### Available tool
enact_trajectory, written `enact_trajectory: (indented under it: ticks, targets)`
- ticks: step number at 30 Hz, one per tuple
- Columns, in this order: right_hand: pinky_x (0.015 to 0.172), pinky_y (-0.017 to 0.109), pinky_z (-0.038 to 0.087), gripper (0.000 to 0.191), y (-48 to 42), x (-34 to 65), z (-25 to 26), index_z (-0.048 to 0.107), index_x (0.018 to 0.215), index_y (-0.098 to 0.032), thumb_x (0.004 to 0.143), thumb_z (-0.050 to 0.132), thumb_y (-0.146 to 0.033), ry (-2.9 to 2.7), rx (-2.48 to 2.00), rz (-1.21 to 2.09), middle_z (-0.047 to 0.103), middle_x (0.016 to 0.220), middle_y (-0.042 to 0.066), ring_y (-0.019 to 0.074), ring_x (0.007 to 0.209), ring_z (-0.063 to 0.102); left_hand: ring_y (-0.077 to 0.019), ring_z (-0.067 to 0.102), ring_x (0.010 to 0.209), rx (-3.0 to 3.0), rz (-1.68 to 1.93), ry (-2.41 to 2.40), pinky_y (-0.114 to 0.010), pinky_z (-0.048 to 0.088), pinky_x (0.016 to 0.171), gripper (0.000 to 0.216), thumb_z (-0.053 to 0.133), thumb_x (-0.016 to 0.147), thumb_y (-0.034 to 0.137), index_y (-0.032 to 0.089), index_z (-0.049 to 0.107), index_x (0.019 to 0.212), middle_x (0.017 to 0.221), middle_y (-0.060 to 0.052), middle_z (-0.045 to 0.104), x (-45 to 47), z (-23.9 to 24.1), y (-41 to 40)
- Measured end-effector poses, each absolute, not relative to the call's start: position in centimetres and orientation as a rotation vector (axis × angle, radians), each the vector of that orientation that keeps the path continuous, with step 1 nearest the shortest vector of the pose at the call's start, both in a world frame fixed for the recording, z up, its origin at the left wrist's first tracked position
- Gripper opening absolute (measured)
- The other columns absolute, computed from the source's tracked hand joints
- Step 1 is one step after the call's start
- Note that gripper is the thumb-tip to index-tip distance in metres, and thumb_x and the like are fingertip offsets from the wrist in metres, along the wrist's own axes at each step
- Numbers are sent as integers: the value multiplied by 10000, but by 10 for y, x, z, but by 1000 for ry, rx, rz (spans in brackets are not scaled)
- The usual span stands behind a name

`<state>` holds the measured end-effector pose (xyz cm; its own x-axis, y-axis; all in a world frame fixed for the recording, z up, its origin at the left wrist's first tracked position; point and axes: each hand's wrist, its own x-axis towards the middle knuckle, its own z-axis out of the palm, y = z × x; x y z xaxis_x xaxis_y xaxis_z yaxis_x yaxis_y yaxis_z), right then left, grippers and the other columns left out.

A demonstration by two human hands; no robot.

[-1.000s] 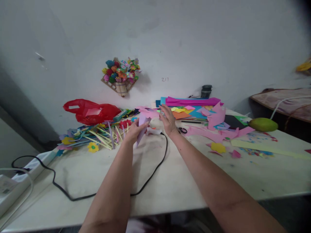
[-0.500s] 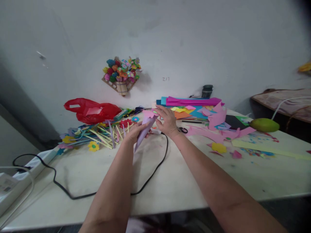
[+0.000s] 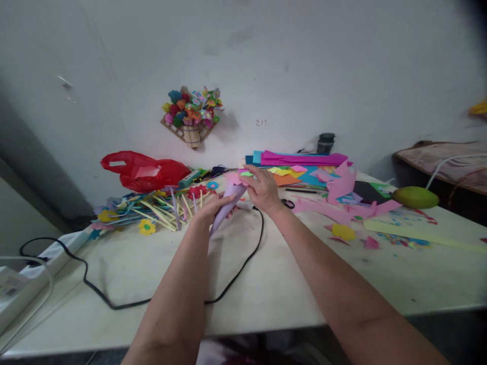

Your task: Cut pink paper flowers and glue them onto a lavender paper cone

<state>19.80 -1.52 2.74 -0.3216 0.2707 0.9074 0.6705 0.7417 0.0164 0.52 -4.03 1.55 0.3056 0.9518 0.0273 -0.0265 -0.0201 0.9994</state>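
Note:
A lilac cone, seemingly rolled foam or paper, leans with its narrow end down toward me. My left hand is closed around it from the left, thumb on the near side and fingertips showing behind. A pink scalloped flower sits at the cone's wide top. My right hand has its thumb and fingers closed on the flower's right edge, beside a bright green spot. The right fingers hide part of the flower.
Paper flowers on pale stems and a red plastic bag lie left. A black cord crosses the table. Coloured sheets, scissors, pink offcuts and a green mango-like fruit are right.
The flower at the cone's top has tilted slightly, and the green spot shows more. Both hands keep nearly the same places.

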Motion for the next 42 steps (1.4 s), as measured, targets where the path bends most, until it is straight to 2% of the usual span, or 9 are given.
enact_trajectory:
  ticks: [5,12,21,28,34,38,42]
  targets:
    - [946,436,412,377,-15,198,28,651,1184,-290,895,458,-142,-1946,-692,-458,540,1359,64,247,1097,546,-122,569,467,1363,970,944,-223,435,436,478,719,714,435,116,537,1021,652,-54,655,3,13,-39]
    - [914,432,443,317,-17,197,28,703,1043,-278,881,463,-150,-1981,-660,-464,569,1345,49,242,1072,553,-122,566,457,1364,1008,905,-219,430,430,454,696,727,412,115,520,1022,632,-37,640,3,13,-40]
    - [953,449,435,322,-20,194,25,668,1082,-242,827,492,-156,-1960,-648,-450,496,1421,76,273,1164,516,-123,561,459,1343,1054,954,-223,431,437,408,681,736,384,130,510,1007,636,-42,644,7,18,-43]
    - [1013,467,399,609,-22,192,25,467,1355,-237,757,457,-122,-1844,-637,-457,425,1474,94,271,1243,482,-120,560,473,1343,1104,972,-224,432,450,488,752,672,421,131,537,1000,643,-40,639,9,18,-43]
    - [1003,449,391,563,-19,192,22,469,1330,-204,774,435,-125,-1829,-695,-514,453,1440,121,274,1248,475,-120,577,524,1400,1235,1053,-251,478,508,596,846,556,348,157,561,1045,765,-35,646,14,18,-41]
    - [1032,471,363,709,-21,192,19,348,1421,-193,723,448,-126,-1795,-714,-487,364,1501,131,286,1311,415,-104,570,550,1404,1502,1045,-249,489,537,679,864,515,329,185,525,1085,811,4,619,17,19,-35]
    - [1059,494,337,775,-22,188,13,265,1461,-185,709,441,-116,-1743,-718,-434,330,1519,139,293,1376,343,-82,546,553,1357,1730,951,-236,483,565,650,854,524,339,199,497,1049,779,41,584,19,16,-28]
